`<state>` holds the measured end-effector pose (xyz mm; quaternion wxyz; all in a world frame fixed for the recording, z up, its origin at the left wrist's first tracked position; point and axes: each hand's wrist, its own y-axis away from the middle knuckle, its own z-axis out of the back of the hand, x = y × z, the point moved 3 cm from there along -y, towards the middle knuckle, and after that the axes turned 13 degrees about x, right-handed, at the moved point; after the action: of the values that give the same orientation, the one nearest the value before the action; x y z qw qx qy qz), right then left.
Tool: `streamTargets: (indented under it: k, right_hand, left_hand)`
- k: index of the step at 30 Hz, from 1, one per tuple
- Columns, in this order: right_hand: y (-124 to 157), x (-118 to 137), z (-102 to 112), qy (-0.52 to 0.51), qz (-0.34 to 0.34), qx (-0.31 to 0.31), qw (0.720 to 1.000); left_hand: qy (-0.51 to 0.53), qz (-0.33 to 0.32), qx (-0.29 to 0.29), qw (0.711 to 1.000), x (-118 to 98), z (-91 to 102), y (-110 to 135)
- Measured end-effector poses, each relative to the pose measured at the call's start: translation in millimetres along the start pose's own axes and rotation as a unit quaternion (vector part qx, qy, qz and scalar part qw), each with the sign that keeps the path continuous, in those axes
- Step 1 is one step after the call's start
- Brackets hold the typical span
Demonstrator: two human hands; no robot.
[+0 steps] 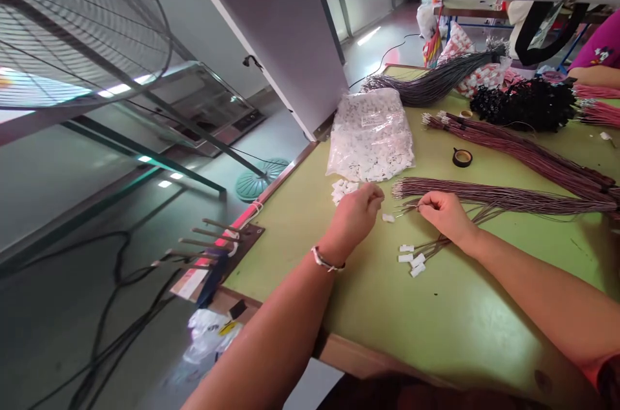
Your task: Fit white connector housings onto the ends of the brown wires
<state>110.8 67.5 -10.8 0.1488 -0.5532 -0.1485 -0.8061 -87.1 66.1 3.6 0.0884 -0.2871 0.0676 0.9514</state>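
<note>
My left hand [352, 217] is closed in a pinch above the table, beside a small pile of white plastic connector housings [341, 190]. What lies between its fingertips, if anything, is hidden. To the right, my right hand [446, 216] pinches a few thin wires [405, 208], their bare metal ends pointing toward my left hand. A single white housing [388, 218] lies just below the gap between the hands. Nearer to me, several white housings [411, 259] sit on the ends of brownish wires. Behind my right hand stretches a long bundle of brown wires [489, 192].
A clear bag of white housings [371, 135] lies behind my left hand. Farther right are a roll of black tape [462, 157], dark red wire bundles [513, 148], a black heap [527, 103] and grey wires [431, 84]. A pegged rack [232, 245] is at the left edge.
</note>
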Motion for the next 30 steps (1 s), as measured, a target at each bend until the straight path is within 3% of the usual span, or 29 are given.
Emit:
streamTargets:
  k: [5, 8, 10, 12, 14, 16, 20, 24, 27, 30]
  right_hand:
    - [1.7, -0.2, 2.3, 0.004, 0.005, -0.003, 1.0]
    - [0.8, -1.8, 2.4, -0.006, 0.003, -0.004, 1.0]
    - [0.0, -2.7, 2.0, -0.008, 0.01, -0.006, 1.0]
    - [-0.6, -2.9, 1.7, -0.002, 0.021, -0.01, 1.0]
    - [-0.7, -2.4, 1.6, 0.009, 0.031, -0.015, 0.999]
    - [-0.4, -1.6, 1.5, 0.017, 0.035, -0.016, 0.999]
    - [0.3, 0.0, 2.0, 0.018, 0.032, -0.007, 0.999]
    - [1.2, 0.8, 4.0, 0.008, 0.027, -0.004, 1.0]
    - [2.3, 0.8, 4.1, -0.011, 0.019, 0.001, 1.0]
    - [3.1, 0.0, 3.7, -0.024, 0.026, 0.001, 0.999]
  left_hand:
    - [0.069, -0.033, -0.031, 0.997, -0.2, 4.4, -0.9]
    - [0.123, -0.033, 0.044, 0.991, -6.9, 1.8, 6.6]
    - [0.099, -0.082, 0.124, 0.984, -19.3, -6.1, 14.1]
    - [0.064, -0.174, 0.173, 0.967, -33.1, -16.0, 21.4]
    - [0.037, -0.258, 0.196, 0.945, -43.0, -26.5, 26.4]
    - [0.015, -0.283, 0.198, 0.938, -46.4, -34.9, 27.4]
    - [0.014, -0.247, 0.179, 0.952, -44.9, -38.9, 23.5]
    - [0.163, -0.131, 0.157, 0.965, -34.6, -27.9, 15.9]
    - [0.34, -0.046, 0.15, 0.927, -23.7, -21.2, 10.8]
    - [0.425, -0.026, 0.146, 0.893, -17.6, -19.1, 7.5]
